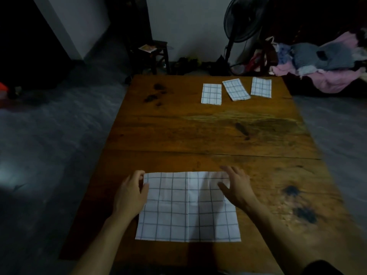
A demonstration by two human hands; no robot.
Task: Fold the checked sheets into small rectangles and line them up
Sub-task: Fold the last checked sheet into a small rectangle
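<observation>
Near the table's (208, 132) front edge, left hand (130, 192) pinches the sheet's (188, 209) far-left corner; right hand (236, 187), blurry, looks spread open. Three rectangles (211, 94) sit far-right, middle bare.

Dim, murky room; right hand (236, 187) motion-blurred, edges warped.

A home room: standing fan (245, 18), clothes heap (321, 62), wooden stool (156, 54).

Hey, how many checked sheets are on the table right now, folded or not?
4. Three folded ones sit in a row at the far right: left, middle, tilted, right. One larger sheet lies near, at both hands. None seem hidden.
</observation>
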